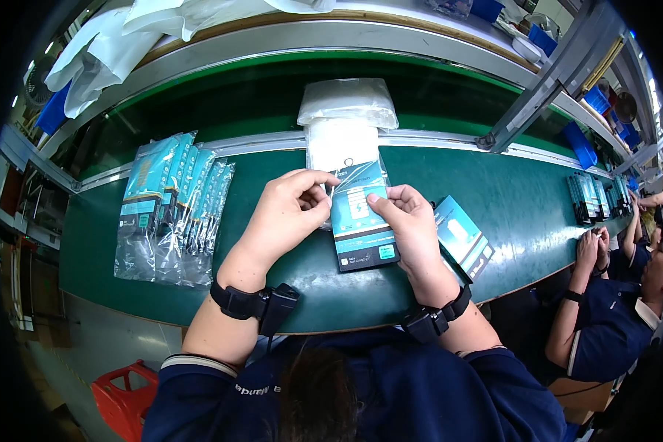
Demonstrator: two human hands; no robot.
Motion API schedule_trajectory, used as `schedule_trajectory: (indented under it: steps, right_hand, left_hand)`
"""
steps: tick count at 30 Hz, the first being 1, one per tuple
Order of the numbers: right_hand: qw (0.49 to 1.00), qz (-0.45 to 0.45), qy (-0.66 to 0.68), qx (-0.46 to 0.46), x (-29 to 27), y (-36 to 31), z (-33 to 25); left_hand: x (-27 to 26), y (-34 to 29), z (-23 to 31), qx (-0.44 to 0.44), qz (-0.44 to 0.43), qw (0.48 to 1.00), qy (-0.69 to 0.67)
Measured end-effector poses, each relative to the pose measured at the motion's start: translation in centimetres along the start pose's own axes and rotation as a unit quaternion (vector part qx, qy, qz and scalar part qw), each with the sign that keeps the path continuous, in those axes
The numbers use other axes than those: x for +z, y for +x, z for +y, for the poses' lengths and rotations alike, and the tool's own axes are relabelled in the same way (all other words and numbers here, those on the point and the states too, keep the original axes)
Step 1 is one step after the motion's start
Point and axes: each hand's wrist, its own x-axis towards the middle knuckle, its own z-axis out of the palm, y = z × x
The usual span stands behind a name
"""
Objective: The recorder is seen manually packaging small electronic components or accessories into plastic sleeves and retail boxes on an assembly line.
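Observation:
A flat teal-and-black box (365, 239) is in my right hand (414, 225), its thumb on the front and its fingers behind the right edge. My left hand (287, 210) is closed in a pinch at the box's upper left corner, on the edge of a clear plastic bag (346, 177) that stretches over the box's top. How far the bag covers the box is hard to see. Behind lies a stack of clear plastic bags (346, 103). Close to my right hand, another teal-and-black box (464, 239) rests on the table.
Several bagged teal boxes (173, 210) overlap in a row on the left of the green table (280, 295). A metal rail and shelf (331, 37) run along the back. A red stool (125, 398) stands lower left. At right, a co-worker (611, 317) sits near more boxes (589, 199).

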Motion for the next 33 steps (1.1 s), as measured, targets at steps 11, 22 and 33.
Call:
schedule_trajectory:
  steps: [11,22,33]
  right_hand:
    - [0.996,-0.089,-0.001,0.007,1.2,-2.4,-1.2]
    - [0.891,0.018,-0.196,-0.409,1.7,-3.6,-5.6]
    - [0.816,-0.472,-0.172,-0.286,5.9,-4.0,-5.1]
  left_hand:
    - [0.6,-0.5,-0.5,-0.158,0.015,0.83,-0.534]
    - [1.1,-4.0,3.4,-0.118,-0.193,0.82,-0.526]
    - [-1.9,-4.7,1.7,-0.17,-0.066,0.849,-0.496]
